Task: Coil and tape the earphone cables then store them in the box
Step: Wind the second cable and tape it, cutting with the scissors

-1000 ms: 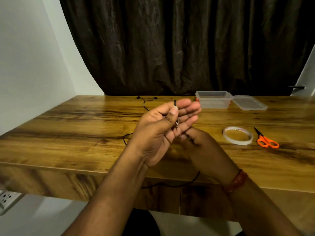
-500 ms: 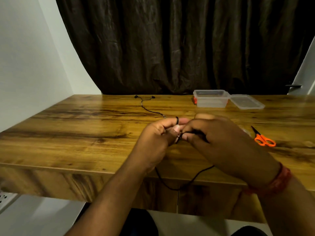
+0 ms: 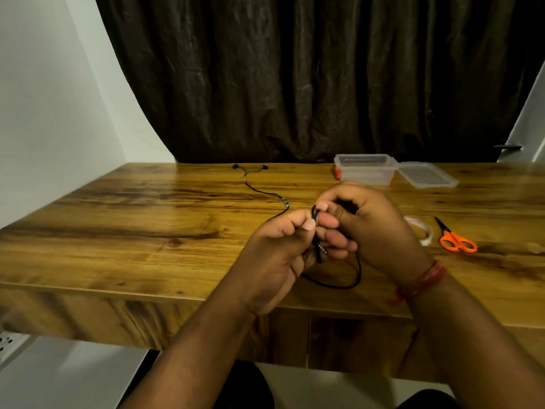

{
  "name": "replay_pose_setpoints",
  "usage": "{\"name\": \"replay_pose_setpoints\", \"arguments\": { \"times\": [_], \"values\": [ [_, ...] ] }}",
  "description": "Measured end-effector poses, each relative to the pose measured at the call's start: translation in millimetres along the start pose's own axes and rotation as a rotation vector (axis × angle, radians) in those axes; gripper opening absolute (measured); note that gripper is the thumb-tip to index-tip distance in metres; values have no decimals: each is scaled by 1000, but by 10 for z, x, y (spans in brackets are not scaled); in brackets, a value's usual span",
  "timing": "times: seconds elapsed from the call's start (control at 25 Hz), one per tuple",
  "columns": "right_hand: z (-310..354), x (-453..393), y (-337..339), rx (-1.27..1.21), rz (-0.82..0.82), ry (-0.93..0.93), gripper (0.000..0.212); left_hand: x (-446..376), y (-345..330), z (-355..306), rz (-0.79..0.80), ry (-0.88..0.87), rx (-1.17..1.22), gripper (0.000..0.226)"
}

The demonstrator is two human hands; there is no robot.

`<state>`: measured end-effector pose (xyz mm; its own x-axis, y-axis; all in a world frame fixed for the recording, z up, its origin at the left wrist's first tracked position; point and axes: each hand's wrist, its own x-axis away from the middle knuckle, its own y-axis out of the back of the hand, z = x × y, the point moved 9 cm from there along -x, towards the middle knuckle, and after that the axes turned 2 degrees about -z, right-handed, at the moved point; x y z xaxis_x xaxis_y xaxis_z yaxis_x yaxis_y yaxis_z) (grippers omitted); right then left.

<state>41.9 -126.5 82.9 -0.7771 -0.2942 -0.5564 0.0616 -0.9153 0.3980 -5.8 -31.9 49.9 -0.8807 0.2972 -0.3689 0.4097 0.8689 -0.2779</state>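
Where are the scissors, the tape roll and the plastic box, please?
scissors (image 3: pixel 456 240): head view, orange handles.
tape roll (image 3: pixel 426 233): head view, visible right rim.
plastic box (image 3: pixel 365 172): head view, front wall.

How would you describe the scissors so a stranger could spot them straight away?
Look at the wooden table in front of the dark curtain, then along its right side, past the person's right hand. The scissors lie flat there, beside a roll of clear tape. Their bright orange handles stand out from everything nearby.
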Motion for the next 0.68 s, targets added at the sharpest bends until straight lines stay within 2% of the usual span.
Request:
{"name": "replay_pose_setpoints", "arguments": {
  "times": [0.04, 0.08, 0.24, 0.36, 0.44, 0.56, 0.68],
  "values": [
    [-104, 47, -113, -102, 47, -53, 9, -20, -20, -65, -1, -24, 37, 27],
    [-179, 112, -213, -92, 80, -77, 10, -41, -21, -129, -19, -42, 75, 26],
    [-147, 342, -387, 264, 100, 24, 19, -163, 189, -291, -194, -94, 85, 27],
    [-16, 402, -472, 410, 179, 52, 15, -243, 415, -287, -297, -127, -10, 27],
    [83, 397, -404, 448, 170, 32, 12, -259, 499, -231, -352, -111, -143, 27],
    [279, 324, -195, 415, 136, 28, 7, -212, 495, -54, -354, -27, -348, 28],
    [374, 181, -84, 515, 161, 76, 8, -163, 394, 139, -247, 35, -456, 25]
  ]
}}
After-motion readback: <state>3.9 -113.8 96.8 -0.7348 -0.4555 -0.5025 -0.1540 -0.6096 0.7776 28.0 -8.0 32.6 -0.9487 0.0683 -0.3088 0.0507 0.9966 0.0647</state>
